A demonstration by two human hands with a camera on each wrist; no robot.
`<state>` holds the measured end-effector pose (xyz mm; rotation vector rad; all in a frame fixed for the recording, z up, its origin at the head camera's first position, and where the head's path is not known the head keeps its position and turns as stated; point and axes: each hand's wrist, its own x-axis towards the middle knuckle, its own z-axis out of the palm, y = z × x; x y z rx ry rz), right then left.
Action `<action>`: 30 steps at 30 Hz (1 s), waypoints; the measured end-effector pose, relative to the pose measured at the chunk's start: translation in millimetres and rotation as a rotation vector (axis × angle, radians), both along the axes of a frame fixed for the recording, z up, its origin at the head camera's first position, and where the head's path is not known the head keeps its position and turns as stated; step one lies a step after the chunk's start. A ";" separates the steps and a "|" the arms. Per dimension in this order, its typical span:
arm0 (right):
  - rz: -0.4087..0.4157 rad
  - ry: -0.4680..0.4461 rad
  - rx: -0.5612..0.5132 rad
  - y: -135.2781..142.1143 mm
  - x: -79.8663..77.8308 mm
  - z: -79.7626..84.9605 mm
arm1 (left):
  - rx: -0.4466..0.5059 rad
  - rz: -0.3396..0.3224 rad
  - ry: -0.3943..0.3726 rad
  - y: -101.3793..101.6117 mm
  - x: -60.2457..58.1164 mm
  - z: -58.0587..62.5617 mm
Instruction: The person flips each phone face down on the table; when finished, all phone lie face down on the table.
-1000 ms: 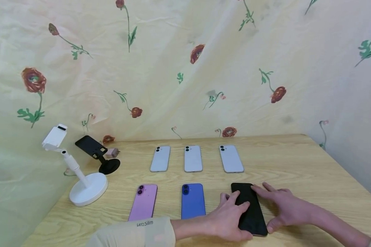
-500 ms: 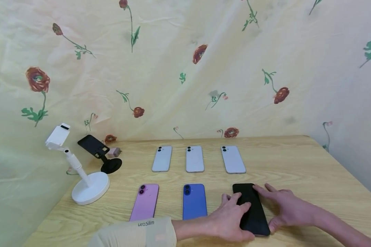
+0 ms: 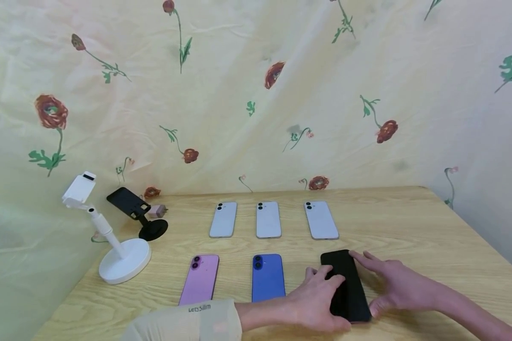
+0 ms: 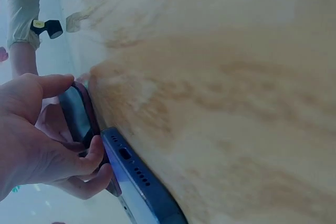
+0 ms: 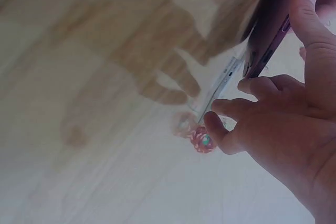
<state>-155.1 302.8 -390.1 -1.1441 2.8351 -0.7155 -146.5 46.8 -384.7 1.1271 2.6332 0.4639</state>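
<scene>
A dark phone point(image 3: 350, 284) lies screen up at the front right of the wooden table, its far end tipped up slightly. My left hand point(image 3: 313, 305) holds its left side, the thumb near the close end and fingertips at the edge and over the screen. On the right side, my right hand point(image 3: 403, 286) grips it between thumb and index finger, one at each corner. In the right wrist view the phone's side edge point(image 5: 275, 35) looks purplish, and the other fingers of that hand spread loosely. A blue phone point(image 3: 268, 277) lies camera up just left of my left hand.
A pink phone point(image 3: 199, 278) lies further left, partly behind my sleeve point(image 3: 187, 322). Three pale phones, among them a middle one point(image 3: 268, 220), form a back row. A white phone stand point(image 3: 123, 263), a black stand point(image 3: 153, 229) and a charger plug point(image 3: 155, 211) stand at the left.
The dark phone's far end has risen slightly, and my right index finger has moved up with it. My left hand keeps nearly the same place.
</scene>
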 end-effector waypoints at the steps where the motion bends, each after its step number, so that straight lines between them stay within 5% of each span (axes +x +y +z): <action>1: -0.003 0.004 -0.003 -0.1 0.2 0.6 | 0.004 0.006 -0.006 -0.3 0.2 0.4; 16: 0.030 0.123 -0.080 -6.8 0.6 6.3 | 0.126 -0.014 -0.012 -9.1 0.3 0.8; 23: 0.036 0.119 -0.105 -16.3 1.8 12.6 | 0.186 0.013 0.040 -12.4 4.6 3.5; 30: 0.030 0.078 -0.154 -27.8 1.3 17.8 | 0.247 -0.027 0.021 -18.2 2.2 5.4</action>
